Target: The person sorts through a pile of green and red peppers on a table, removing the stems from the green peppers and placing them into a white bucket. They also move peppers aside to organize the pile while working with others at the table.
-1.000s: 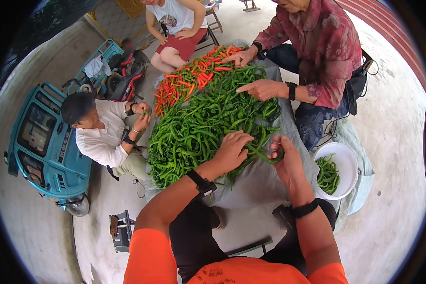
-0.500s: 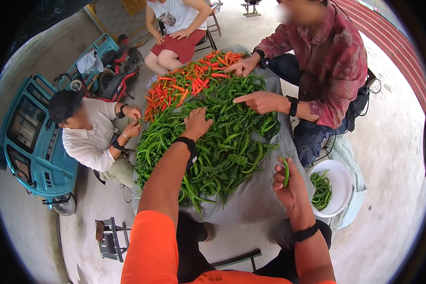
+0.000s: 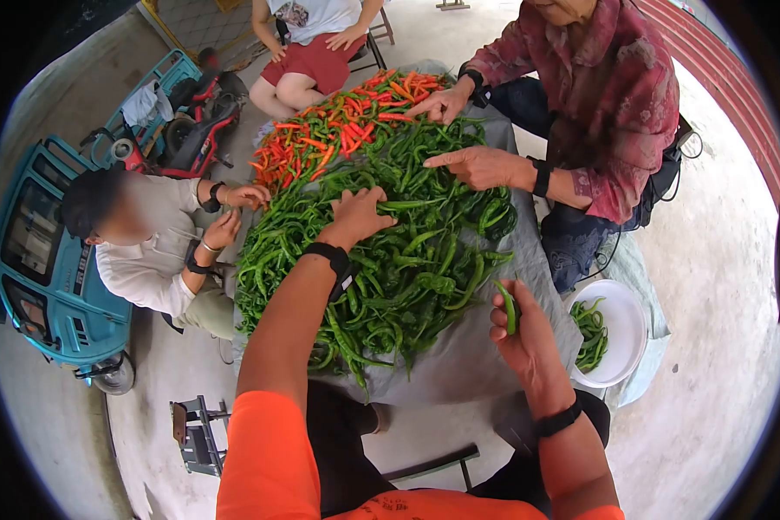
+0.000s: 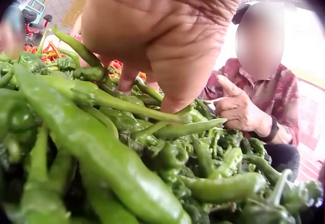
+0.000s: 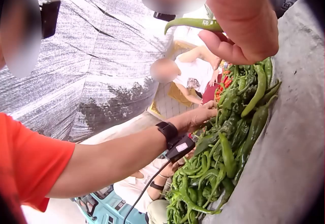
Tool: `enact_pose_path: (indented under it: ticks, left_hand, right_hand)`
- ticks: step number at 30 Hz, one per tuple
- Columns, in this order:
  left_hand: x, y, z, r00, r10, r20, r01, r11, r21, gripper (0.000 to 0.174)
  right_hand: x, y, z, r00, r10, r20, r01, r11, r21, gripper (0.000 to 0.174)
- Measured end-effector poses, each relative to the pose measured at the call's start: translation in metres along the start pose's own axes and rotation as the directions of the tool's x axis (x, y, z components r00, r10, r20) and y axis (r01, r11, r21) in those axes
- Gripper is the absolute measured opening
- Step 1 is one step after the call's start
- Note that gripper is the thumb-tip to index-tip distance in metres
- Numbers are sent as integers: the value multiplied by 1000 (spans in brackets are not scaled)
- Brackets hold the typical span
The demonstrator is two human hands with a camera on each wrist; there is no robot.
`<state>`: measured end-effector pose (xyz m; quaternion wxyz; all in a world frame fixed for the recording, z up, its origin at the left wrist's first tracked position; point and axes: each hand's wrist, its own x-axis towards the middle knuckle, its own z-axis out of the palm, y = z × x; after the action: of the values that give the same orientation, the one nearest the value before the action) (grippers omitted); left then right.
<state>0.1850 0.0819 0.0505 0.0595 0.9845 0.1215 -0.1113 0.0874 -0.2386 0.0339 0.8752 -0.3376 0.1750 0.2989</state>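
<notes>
My left hand [image 3: 355, 220] reaches palm-down into the heap of green peppers [image 3: 416, 277]. Its thumb and fingers are spread, with one pepper [image 3: 412, 205] lying at the gap between them. From the left wrist view, the fingers of the left hand [image 4: 157, 41] point down among the peppers [image 4: 223, 186], their tips partly hidden. Beyond the heap's right side, my right hand [image 3: 524, 338] is raised over the grey sheet, holding one green pepper [image 3: 508, 310] against its curled fingers. The right wrist view also shows this pepper [image 5: 193, 24] in the right hand [image 5: 244, 25].
Red and orange peppers [image 3: 342, 130] cover the far end. A white bucket [image 3: 628, 338] with green peppers stands at the right. Another person's hands [image 3: 481, 166] point over the heap's right side; a person in white [image 3: 152, 260] sits left. Grey sheet [image 3: 468, 364] lies along the near edge.
My left hand has left the right hand's side and moved left and farther over the heap. My right hand has moved slightly down, keeping a pepper. The left person's hands have moved apart.
</notes>
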Motion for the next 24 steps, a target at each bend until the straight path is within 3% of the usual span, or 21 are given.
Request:
enact_pose_path:
  ticks: [3, 4, 8, 11, 13, 15, 16, 19, 20, 22, 23, 24]
  left_hand:
    - [-18, -10, 1, 995, 60, 78, -49, 989, -140, 38]
    - [-29, -10, 4, 991, 130, 0, -130, 987, -96, 27]
    - [-71, -11, 19, 945, 215, -246, -256, 955, -147, 19]
    - [-101, -14, 19, 952, 201, -233, -251, 944, -213, 20]
    - [-123, -12, 21, 883, 236, -406, -300, 948, -101, 23]
    - [-138, -11, 21, 736, 288, -613, -315, 947, 67, 24]
    - [-142, -11, 18, 719, 315, -620, -381, 924, 28, 23]
    - [-145, -5, 12, 852, 102, -513, -311, 888, -340, 22]
    - [-145, -1, 10, 870, 86, -485, -342, 813, -470, 25]
    - [-151, 5, -4, 954, 29, -299, -259, 580, -773, 26]
    - [-155, 7, -11, 980, 28, -195, -187, 435, -881, 27]
    - [-157, 8, -13, 986, 34, -165, -165, 390, -906, 28]
  right_hand:
    - [-1, 5, 0, 1000, 4, 2, -4, 1000, -5, 28]
    - [-1, 6, 0, 1000, 7, 3, -7, 1000, -3, 28]
    - [-4, 5, 1, 999, -11, 41, 11, 1000, -7, 27]
    - [-8, 5, 4, 999, -28, 31, 29, 999, -23, 25]
    - [-11, 8, 6, 999, -53, 0, 53, 998, -44, 25]
    - [-12, 10, 10, 997, -73, 32, 75, 994, -74, 24]
    - [-13, 12, 11, 995, -85, 48, 89, 992, -88, 23]
    - [-7, 16, 9, 991, 6, 137, 1, 998, -55, 22]
    - [-7, 17, 10, 986, 33, 166, -28, 999, -31, 21]
    - [-10, 19, 17, 971, 85, 222, -91, 996, 14, 21]
    - [-11, 20, 22, 971, 79, 228, -87, 996, 27, 21]
    - [-11, 22, 25, 971, 77, 228, -88, 995, 38, 21]
